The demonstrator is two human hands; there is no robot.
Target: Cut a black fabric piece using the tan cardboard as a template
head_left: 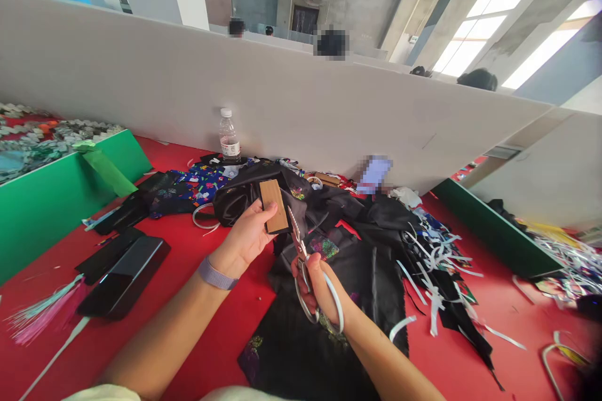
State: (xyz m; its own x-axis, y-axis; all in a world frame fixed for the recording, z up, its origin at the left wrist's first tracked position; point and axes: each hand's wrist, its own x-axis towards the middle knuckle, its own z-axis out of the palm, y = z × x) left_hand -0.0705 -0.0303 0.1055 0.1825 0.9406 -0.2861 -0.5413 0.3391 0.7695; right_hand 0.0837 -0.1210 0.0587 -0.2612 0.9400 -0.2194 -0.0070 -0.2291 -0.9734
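Observation:
My left hand (247,232) is closed on a flat brown rectangular piece (273,207), like card or thin wood, the thumb lying across its face. Black fabric shows along the lower edge of that piece, behind it. Pale-handled scissors (298,235) are in my right hand (317,288), its fingers through the loops. Their blades point up beside the right edge of the brown piece; the edge looks toothed, and I cannot tell whether they touch it. Beneath both hands, black fabric (376,288) with glittery coloured patches spreads over the red table (226,326).
A water bottle (229,138) stands against the white partition (282,94). On the left lie a black phone-like device (125,276), a tassel (47,307) and patterned blue fabric (202,185). White strips (435,301) lie at right. Green dividers (70,194) flank the table. Heads show beyond the partition.

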